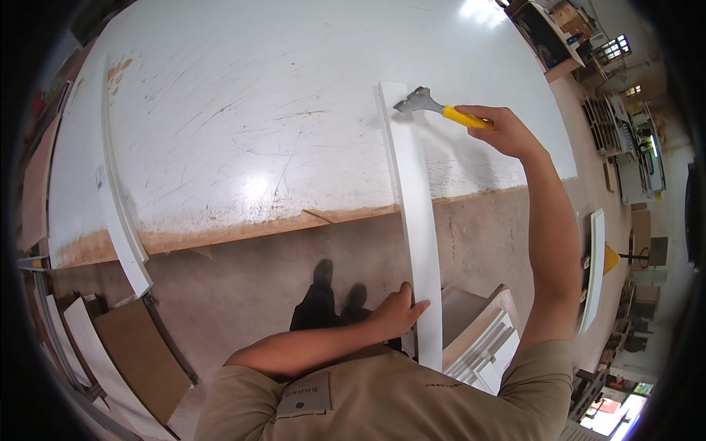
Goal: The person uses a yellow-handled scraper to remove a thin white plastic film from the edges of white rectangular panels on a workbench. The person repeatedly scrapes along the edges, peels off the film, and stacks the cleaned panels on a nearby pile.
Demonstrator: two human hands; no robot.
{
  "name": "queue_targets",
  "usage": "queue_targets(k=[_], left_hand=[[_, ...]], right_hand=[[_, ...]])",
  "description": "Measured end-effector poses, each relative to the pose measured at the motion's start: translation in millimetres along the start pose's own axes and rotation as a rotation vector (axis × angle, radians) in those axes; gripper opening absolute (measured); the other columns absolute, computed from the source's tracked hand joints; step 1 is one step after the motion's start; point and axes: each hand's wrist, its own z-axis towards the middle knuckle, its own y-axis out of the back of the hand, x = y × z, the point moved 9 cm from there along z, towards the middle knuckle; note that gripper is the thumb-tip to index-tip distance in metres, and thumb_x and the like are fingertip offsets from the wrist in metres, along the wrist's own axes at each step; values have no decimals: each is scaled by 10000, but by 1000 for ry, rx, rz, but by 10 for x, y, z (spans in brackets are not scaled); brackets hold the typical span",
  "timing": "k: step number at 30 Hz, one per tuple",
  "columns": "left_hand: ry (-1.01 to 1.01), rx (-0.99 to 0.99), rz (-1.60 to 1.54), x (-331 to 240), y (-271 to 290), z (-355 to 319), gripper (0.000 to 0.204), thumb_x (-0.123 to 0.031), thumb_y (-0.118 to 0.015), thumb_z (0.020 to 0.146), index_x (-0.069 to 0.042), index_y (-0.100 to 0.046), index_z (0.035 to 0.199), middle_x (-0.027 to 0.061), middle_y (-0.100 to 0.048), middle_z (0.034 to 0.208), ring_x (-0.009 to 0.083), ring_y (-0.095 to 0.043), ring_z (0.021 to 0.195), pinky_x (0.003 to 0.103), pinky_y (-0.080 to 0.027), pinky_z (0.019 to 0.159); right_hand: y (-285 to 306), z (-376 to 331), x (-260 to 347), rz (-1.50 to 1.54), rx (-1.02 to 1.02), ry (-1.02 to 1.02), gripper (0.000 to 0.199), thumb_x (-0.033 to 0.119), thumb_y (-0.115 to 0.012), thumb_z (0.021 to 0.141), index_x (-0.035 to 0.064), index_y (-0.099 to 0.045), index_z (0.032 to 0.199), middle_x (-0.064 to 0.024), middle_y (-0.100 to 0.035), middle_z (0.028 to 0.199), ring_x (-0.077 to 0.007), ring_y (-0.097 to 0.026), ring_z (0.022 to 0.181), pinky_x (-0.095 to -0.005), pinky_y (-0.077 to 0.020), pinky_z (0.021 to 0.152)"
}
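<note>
A long white board lies with its far end on the scratched white worktable, and its near part reaches over the table edge toward my body. My left hand grips the near part of this board, thumb across its top face and fingers at its left edge. In my right hand is a scraper with a yellow handle and a grey metal head. The scraper's head is over the board's far end; whether its blade touches the surface I cannot tell.
Another long white strip lies at the table's left, jutting past the worn front edge. White panels and a brown board stand at the lower left. Beside me on the right is a stack of white pieces. A narrow white panel stands farther right.
</note>
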Motion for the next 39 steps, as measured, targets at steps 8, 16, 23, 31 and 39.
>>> queue_targets(k=[8, 16, 23, 31, 39], left_hand=[[11, 40, -16, 96, -57, 42, 380, -281, -571, 1015, 68, -426, 1045, 154, -670, 800, 189, -676, 610, 308, -543, 514], [6, 36, 11, 53, -23, 51, 371, -272, -571, 1012, 70, -430, 1044, 153, -669, 775, 191, -671, 594, 306, -519, 499], [-45, -13, 97, 194, -62, 127, 371, -273, -574, 1011, 69, -433, 1035, 157, -673, 767, 195, -676, 598, 314, -526, 515], [27, 39, 21, 92, -27, 74, 364, -276, -562, 1015, 63, -435, 1051, 154, -673, 793, 190, -668, 600, 307, -519, 514], [71, 64, -4, 43, -55, 48, 373, -283, -552, 1017, 65, -432, 1083, 155, -660, 823, 183, -664, 624, 308, -509, 503]], right_hand=[[5, 340, 7, -139, 71, 50, 441, 41, -680, 909, 228, -669, 1309, -47, -695, 1253, -212, -668, 1036, -331, -509, 995], [15, 432, -73, -173, 79, 21, 430, 98, -677, 925, 304, -670, 1302, -43, -696, 1236, -199, -642, 1010, -334, -505, 980], [-1, 449, -112, -129, 22, 93, 446, 111, -679, 929, 339, -657, 1313, -50, -704, 1210, -196, -643, 983, -334, -514, 950], [-45, 624, -33, -113, 101, 141, 454, 74, -678, 914, 305, -667, 1305, -30, -693, 1245, -198, -644, 1011, -340, -507, 992], [-66, 759, 185, -78, 118, 188, 461, 35, -663, 906, 276, -676, 1299, -51, -681, 1261, -207, -639, 1047, -335, -486, 1025]])
